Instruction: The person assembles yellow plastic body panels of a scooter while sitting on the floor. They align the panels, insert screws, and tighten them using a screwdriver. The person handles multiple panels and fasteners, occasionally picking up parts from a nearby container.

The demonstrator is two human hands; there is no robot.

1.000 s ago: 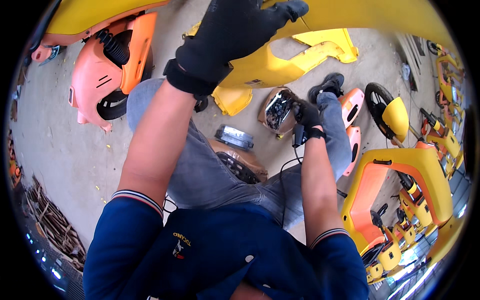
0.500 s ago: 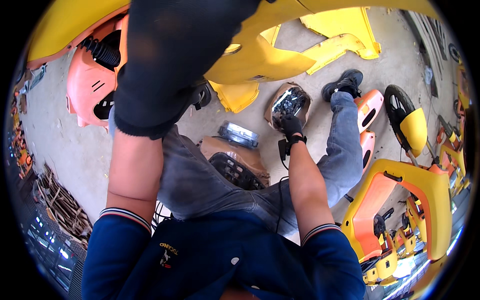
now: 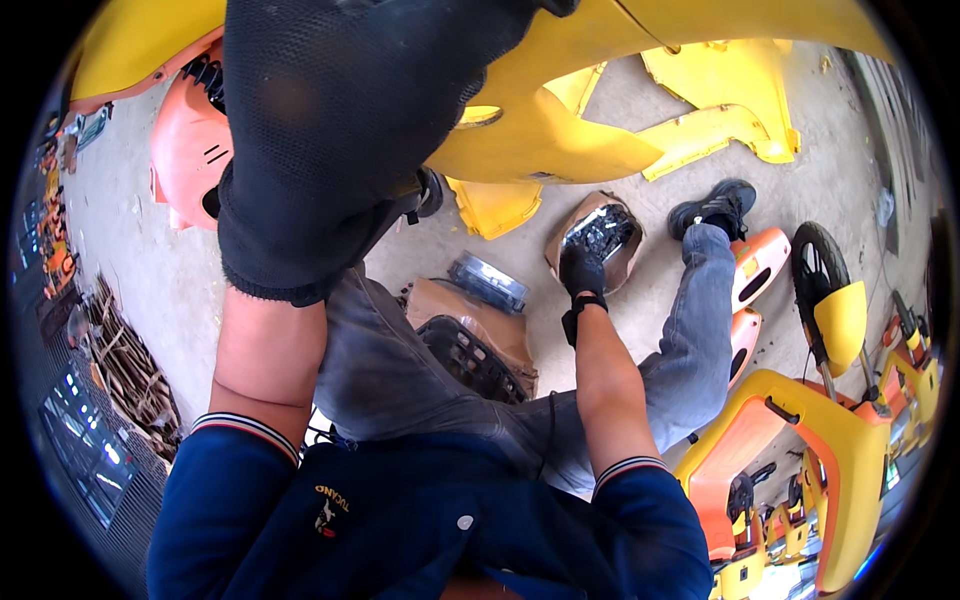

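My left hand [image 3: 340, 120], in a black mesh glove, is very close to the camera at the upper left. It lies against or just in front of a large yellow body panel [image 3: 560, 125]; its fingertips run toward the top edge, so their grip cannot be made out. Lower down, my right hand [image 3: 582, 268], also black-gloved and with a black strap at the wrist, reaches into an open cardboard box [image 3: 627, 264] on the floor. Small dark, shiny parts [image 3: 605, 232] fill the box. The right fingertips merge with those dark parts.
Between my legs lie a clear-topped case [image 3: 487, 281], a piece of cardboard [image 3: 445, 303] and a black slotted part [image 3: 475, 358]. Yellow panels [image 3: 715, 85] lie ahead. Orange-and-yellow covers [image 3: 760, 265], a wheel [image 3: 820, 258] and a large yellow frame [image 3: 858, 450] are at right.
My right hand has moved from the box's near rim further in over its left side. The view has shifted, and my left hand appears larger and slightly further left.
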